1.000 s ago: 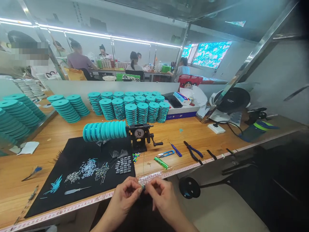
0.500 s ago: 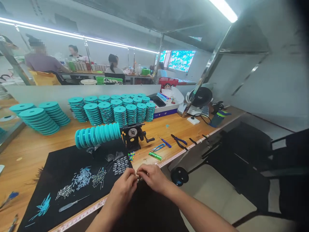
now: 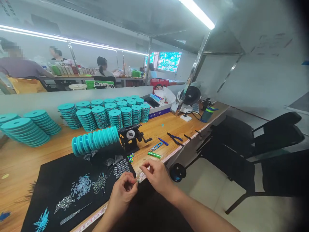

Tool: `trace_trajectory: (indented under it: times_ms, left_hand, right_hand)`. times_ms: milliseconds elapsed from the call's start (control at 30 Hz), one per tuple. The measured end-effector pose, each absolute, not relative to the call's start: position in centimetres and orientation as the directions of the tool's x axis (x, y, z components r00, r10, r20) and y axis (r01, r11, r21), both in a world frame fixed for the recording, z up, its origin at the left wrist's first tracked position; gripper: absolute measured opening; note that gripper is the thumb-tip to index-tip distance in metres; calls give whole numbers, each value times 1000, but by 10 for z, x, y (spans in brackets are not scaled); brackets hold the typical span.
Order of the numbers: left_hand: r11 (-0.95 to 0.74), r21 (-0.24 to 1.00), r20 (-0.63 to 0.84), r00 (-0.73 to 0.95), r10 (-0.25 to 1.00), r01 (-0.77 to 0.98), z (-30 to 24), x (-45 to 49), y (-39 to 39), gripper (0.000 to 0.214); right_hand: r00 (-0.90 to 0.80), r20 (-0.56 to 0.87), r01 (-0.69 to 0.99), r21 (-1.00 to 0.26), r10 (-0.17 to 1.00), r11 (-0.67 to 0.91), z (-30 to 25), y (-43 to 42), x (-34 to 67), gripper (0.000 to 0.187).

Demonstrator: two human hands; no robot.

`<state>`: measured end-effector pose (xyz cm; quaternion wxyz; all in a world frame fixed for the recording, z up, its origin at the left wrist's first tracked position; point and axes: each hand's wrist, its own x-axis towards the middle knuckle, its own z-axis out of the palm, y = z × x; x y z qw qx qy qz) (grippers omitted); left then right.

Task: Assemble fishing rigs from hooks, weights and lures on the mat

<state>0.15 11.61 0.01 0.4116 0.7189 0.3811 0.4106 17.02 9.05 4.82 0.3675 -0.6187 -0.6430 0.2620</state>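
My left hand [image 3: 125, 189] is closed in a pinch at the table's front edge, with a tiny greenish item at its fingertips too small to name. My right hand [image 3: 156, 175] hovers just to the right, thumb and forefinger pinched together; whatever they hold cannot be made out. A small gap separates the two hands. Close to my left hand, grey ribbed cylinders [image 3: 121, 167] lie in rows on a black mat [image 3: 58, 174]. Colourful beads [image 3: 130, 158] sit beside them, and a green tube [image 3: 154, 155] lies beyond my right hand.
A hand-cranked winder [image 3: 130, 137] carries a row of turquoise spools [image 3: 95, 140]. Stacked turquoise spools [image 3: 98, 111] stand behind. Small metal parts [image 3: 64, 203], clear sleeves [image 3: 83, 187] and a screwdriver [image 3: 74, 213] lie on the mat. Snips [image 3: 156, 147] and pliers [image 3: 174, 138] lie right. A chair [image 3: 231, 161] stands alongside.
My hands, close together before, have moved apart: the right has shifted rightward and slightly up, the left slightly down. The camera view has turned a little to the right.
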Motion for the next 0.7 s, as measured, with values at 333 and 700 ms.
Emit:
trace_trajectory:
  times_ms: [333,700]
  left_hand:
    - [-234,954,169,309,936,186,6,3,98,17]
    - [-604,699,369,530,763,383,-2,11,109,18]
  right_hand:
    - [-155,166,509,-831,974,223,25,54,170,21]
    - [-507,32,513,-792,861,331,27,152,189,9]
